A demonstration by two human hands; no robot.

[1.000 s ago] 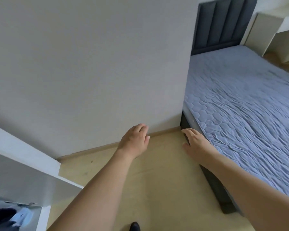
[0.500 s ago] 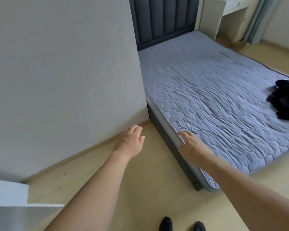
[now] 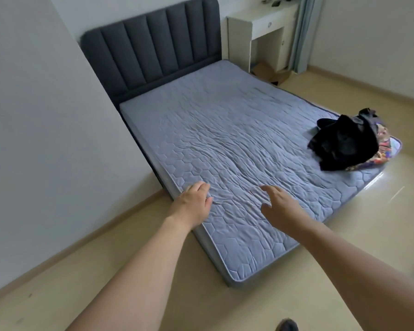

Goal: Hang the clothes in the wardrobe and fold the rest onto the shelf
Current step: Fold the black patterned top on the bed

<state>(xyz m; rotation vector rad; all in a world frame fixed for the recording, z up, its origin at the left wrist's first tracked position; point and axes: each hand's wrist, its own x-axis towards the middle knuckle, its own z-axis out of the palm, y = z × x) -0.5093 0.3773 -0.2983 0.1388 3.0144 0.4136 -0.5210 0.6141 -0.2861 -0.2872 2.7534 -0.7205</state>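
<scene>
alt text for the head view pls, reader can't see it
Both bare hands, left hand and right hand, reach out empty over the near corner of a grey quilted mattress. A heap of dark clothes lies at its far right corner, on a colourful patterned piece. A padded dark headboard stands behind.

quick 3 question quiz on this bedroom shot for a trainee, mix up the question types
1. True or false: the left hand holds a garment.
2. Where does the clothes pile lie on the mattress?
A. against the headboard
B. at the far corner near the foot end
C. under the right hand
3. Fill in: the top garment of the pile is ____ in colour.

Key
1. False; both hands are empty, fingers relaxed.
2. B
3. black, with a colourful patterned piece beneath it.
</scene>
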